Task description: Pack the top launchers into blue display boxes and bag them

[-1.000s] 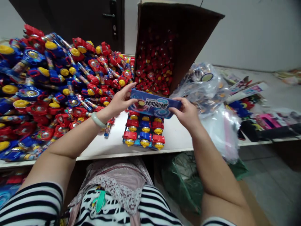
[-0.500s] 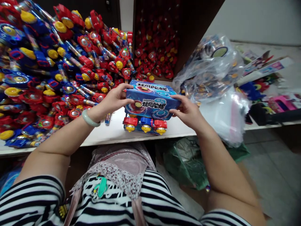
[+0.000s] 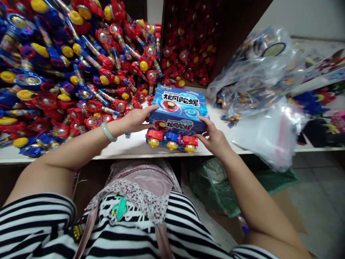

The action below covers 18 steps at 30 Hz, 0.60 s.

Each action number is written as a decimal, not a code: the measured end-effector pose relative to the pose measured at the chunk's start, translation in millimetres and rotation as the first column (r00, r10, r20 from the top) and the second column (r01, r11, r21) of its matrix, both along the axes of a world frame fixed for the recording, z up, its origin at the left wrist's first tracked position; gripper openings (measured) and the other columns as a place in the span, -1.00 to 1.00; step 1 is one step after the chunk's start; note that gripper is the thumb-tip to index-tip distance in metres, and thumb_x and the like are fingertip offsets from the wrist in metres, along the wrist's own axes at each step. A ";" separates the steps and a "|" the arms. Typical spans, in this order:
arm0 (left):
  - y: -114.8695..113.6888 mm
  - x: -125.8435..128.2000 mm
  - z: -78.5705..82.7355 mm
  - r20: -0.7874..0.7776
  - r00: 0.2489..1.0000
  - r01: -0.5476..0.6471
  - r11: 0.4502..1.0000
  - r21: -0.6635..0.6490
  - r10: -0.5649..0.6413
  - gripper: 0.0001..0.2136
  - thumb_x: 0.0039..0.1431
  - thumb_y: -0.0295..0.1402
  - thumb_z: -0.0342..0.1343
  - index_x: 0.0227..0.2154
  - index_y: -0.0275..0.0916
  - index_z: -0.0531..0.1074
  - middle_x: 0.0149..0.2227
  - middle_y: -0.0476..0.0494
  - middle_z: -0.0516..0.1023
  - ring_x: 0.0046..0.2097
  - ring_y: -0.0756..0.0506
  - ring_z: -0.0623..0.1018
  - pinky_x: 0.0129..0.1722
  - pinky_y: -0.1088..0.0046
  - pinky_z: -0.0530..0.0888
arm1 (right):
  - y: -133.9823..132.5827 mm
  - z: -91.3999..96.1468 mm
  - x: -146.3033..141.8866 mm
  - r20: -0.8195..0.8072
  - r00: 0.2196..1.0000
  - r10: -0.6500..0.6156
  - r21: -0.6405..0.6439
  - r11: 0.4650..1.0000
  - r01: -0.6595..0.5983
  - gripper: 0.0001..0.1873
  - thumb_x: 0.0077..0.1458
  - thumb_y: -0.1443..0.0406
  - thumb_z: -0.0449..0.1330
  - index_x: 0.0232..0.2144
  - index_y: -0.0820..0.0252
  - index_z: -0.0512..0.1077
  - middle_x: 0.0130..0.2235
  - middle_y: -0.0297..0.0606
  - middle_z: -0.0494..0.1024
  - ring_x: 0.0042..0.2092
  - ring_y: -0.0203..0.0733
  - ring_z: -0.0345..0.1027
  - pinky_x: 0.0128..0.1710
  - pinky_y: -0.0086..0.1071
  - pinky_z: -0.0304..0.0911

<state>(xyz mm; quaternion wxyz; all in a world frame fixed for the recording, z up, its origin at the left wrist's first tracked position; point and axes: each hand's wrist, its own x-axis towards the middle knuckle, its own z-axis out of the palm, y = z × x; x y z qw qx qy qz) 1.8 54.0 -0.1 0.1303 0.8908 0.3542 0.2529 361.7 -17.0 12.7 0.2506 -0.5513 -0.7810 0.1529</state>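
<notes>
**Both hands on a blue box lid point(image 3: 179, 106) over a tray of tops point(image 3: 172, 139)**

A heap of red, blue and yellow launcher toys point(image 3: 67, 72) fills the left of the white table point(image 3: 126, 148) and is banked up against the wall. Behind the middle stands a cardboard carton point(image 3: 231, 32) tipped on its side, its open mouth facing the person so the red tops inside can be reached. To the right slumps a clear plastic bag point(image 3: 258, 72) of more parts.

The lid lies near the table's front edge, just in front of the person. It covers most of the tray, and only the nearest row shows beneath its front rim: a red, a blue and a red top.

The left hand point(image 3: 137, 118) lies against the lid's left side, fingers together and flat along the card. The right hand point(image 3: 214, 138) pinches the near right corner, fingertips closed on the rim. With the hands at opposite ends, the lid probably keeps level and square to the tray. A pale bangle point(image 3: 107, 132) sits on the left wrist.
</notes>
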 end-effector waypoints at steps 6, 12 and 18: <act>6.6 0.5 -12.5 0.001 1.000 -0.008 0.991 0.133 0.008 -0.39 0.13 -0.10 0.30 0.17 -0.29 0.35 -0.31 -0.20 0.62 -0.31 -0.12 0.60 -0.26 0.40 0.48 | 1.9 -16.4 4.6 0.074 0.997 -0.010 0.125 0.992 0.000 -0.34 0.16 0.19 0.24 0.29 -0.04 0.26 -0.13 -0.22 0.66 -0.26 -0.02 0.56 -0.20 -0.17 0.48; 7.4 1.2 -35.9 -0.053 0.999 0.010 0.967 0.253 0.003 -0.49 0.26 -0.04 0.12 0.10 -0.33 0.44 -0.39 -0.22 0.58 -0.39 -0.12 0.55 -0.34 0.38 0.48 | 3.2 -52.3 8.5 0.085 0.996 0.000 0.178 0.984 -0.015 -0.45 0.14 0.31 0.10 0.20 0.08 0.41 -0.22 -0.17 0.68 -0.28 -0.03 0.55 -0.22 -0.18 0.49; 7.4 -1.5 -66.3 -0.055 0.998 -0.013 0.966 0.257 0.028 -0.48 0.28 -0.04 0.06 0.13 -0.34 0.45 -0.40 -0.24 0.55 -0.41 -0.14 0.51 -0.35 0.32 0.46 | -1.3 -76.7 10.3 -0.003 1.000 0.002 0.142 0.990 -0.001 -0.43 0.15 0.28 0.11 0.23 0.02 0.38 -0.09 -0.15 0.66 -0.20 -0.03 0.57 -0.13 -0.15 0.49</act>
